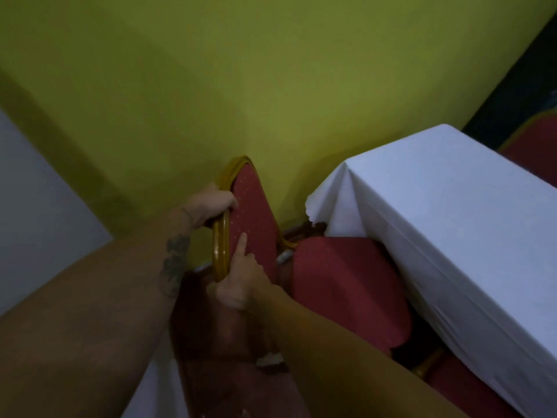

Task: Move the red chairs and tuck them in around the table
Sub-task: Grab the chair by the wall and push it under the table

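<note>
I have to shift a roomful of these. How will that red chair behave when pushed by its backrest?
The red chair probably moves as one stiff piece: its gold frame looks rigid where the left hand grips it. Pushed that high, it may tip rather than slide. The white tablecloth already drapes over the seat and could snag.

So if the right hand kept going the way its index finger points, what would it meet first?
The right hand already has its index finger lying on the red chair backrest. Further along is more padding, then probably the gold frame top and the green wall.

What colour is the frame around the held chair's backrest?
Golden yellow, glossy; the frame edges the red dotted backrest. Head view, the only one.
</note>
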